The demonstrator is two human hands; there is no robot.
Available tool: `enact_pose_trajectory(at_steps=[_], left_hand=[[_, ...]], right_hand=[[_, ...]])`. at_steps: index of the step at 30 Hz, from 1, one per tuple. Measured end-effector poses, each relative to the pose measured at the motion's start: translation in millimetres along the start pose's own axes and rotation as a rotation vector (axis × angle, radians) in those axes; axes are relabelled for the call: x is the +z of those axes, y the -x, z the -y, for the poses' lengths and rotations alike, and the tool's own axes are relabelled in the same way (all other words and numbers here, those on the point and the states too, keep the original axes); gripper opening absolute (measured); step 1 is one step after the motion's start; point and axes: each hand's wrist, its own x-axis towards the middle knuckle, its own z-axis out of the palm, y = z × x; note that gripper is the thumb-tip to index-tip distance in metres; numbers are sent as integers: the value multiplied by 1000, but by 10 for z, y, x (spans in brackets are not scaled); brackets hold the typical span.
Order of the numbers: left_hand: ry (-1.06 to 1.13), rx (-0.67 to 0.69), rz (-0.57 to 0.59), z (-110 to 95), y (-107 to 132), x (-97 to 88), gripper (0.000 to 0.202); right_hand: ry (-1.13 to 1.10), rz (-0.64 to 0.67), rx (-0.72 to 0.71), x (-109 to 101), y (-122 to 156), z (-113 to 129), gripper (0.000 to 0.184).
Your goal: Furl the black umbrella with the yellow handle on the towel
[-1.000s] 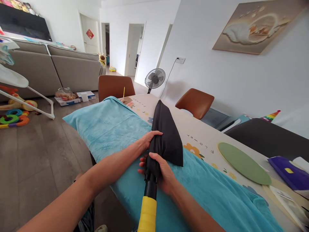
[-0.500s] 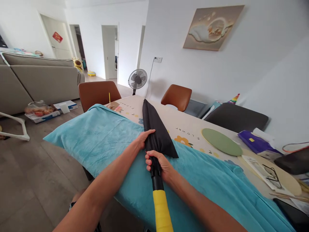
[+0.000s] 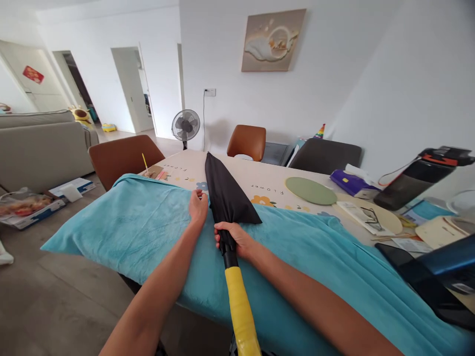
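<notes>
A black folded umbrella (image 3: 232, 198) with a yellow-wrapped handle (image 3: 241, 311) points away from me across the table's near edge. My right hand (image 3: 237, 239) is wrapped round the lower end of its dark canopy, just above the black collar. Part of the canopy flares out loosely to the right. My left hand (image 3: 198, 206) is just left of the canopy, over a turquoise blanket (image 3: 156, 207). Its fingers are curled in with thumb and forefinger close together; whatever they pinch, if anything, is too small to make out. The blanket lies under the umbrella along the table's front.
On the table (image 3: 185, 160) are a green oval mat (image 3: 310, 191), a purple tissue pack (image 3: 352, 183), glasses (image 3: 373, 219), a dark bottle (image 3: 419, 178) and a black phone (image 3: 408, 277). Brown chairs (image 3: 124, 155) and a fan (image 3: 185, 125) stand beyond.
My left hand has come off the canopy to its left, and its fingers have curled. My right hand keeps its hold on the umbrella. The view has turned right.
</notes>
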Motion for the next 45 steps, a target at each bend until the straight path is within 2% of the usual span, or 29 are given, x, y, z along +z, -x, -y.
enact_pose_trajectory(at_steps=[3, 7, 10, 11, 13, 17, 19, 22, 27, 31, 35, 39, 42, 45], left_hand=[[-81, 59, -87, 1, 87, 80, 23], [-162, 210, -104, -10, 194, 142, 19], [-183, 323, -121, -156, 265, 194, 22], [-195, 365, -96, -242, 289, 229, 23], [-248, 449, 45, -449, 335, 339, 24], [-471, 623, 554, -780, 386, 683, 23], [-595, 678, 737, -813, 384, 862, 29], [-724, 676, 838, -710, 363, 1063, 38], [-747, 678, 815, -500, 308, 1144, 29], [-747, 685, 745, -500, 274, 1074, 19], [-728, 732, 557, -566, 310, 993, 19], [-617, 787, 353, -628, 373, 906, 17], [-489, 818, 277, -680, 376, 782, 17], [-454, 832, 203, -740, 315, 572, 17]], right_hand=[[-82, 87, -17, -59, 29, -1, 14], [-148, 142, -7, -107, 59, 1, 18], [-179, 161, -7, -117, 49, -8, 15], [-199, 160, -17, -119, 40, -13, 13], [-234, 151, -41, -124, 22, -24, 9], [-235, 162, -78, -134, 19, -44, 10], [-211, 172, -89, -136, 45, -48, 12], [-188, 175, -131, -130, 103, -52, 15], [-188, 175, -173, -104, 147, -61, 25], [-173, 173, -206, -75, 143, -67, 15], [-171, 175, -207, -60, 137, -54, 5], [-169, 160, -139, -82, 69, -42, 7], [-184, 148, -97, -110, 8, -48, 6], [-199, 149, -72, -127, -15, -53, 5]])
